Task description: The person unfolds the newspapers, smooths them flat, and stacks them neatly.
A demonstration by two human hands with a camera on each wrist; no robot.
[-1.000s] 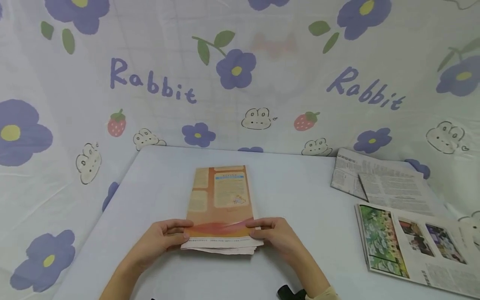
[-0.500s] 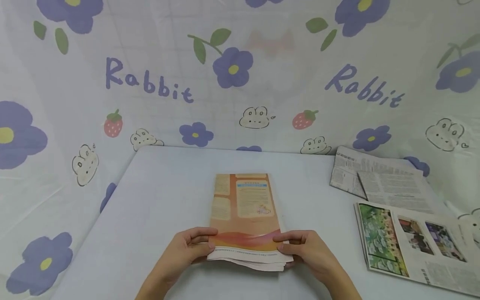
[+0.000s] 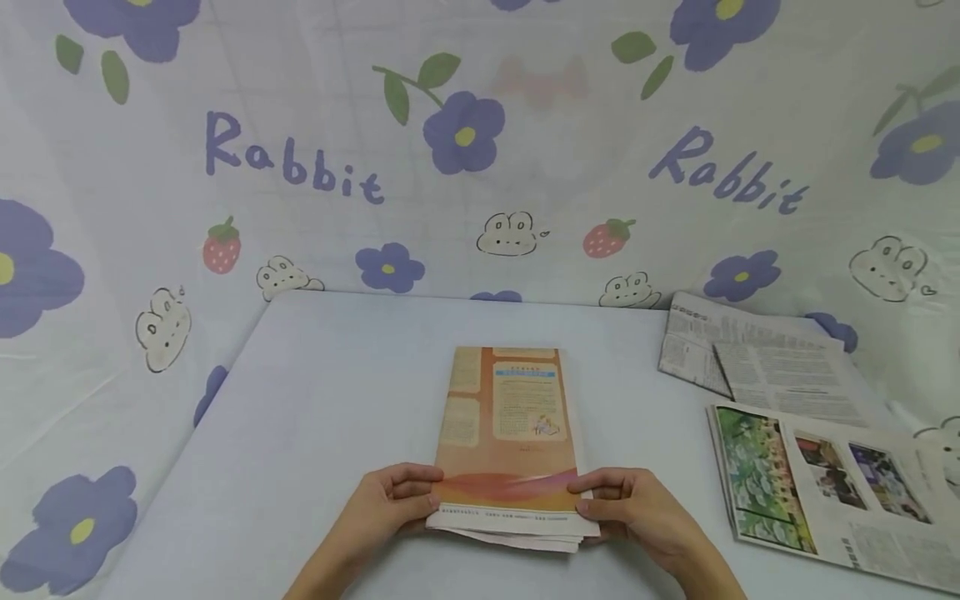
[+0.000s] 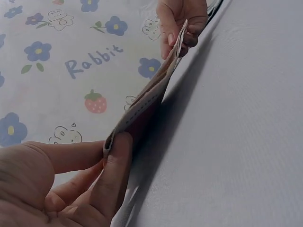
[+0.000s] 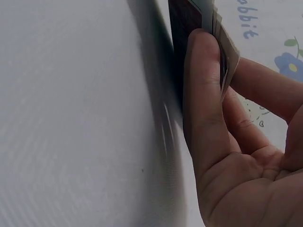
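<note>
A folded newspaper (image 3: 517, 433), orange with cream text panels on its upper face, lies lengthwise before me with its white layered edge nearest. My left hand (image 3: 393, 504) pinches its near left corner between thumb and fingers. On the other side, my right hand (image 3: 637, 512) grips the near right corner the same way. In the left wrist view the paper (image 4: 142, 101) appears edge-on, the thumb on one face and fingers on the other. Several loose layers (image 5: 227, 59) fan at the corner held in the right wrist view.
Grey printed newspapers (image 3: 780, 375) lie at the back right of the white table (image 3: 315, 400). Closer on the right is a folded newspaper with colour photos (image 3: 825, 492). A curtain (image 3: 555, 175) with flowers, rabbits and strawberries hangs behind the table.
Both hands have moved right and slightly toward me, carrying the orange newspaper with them. Their hold on its near corners looks unchanged. The stacks on the right have stayed in place.
</note>
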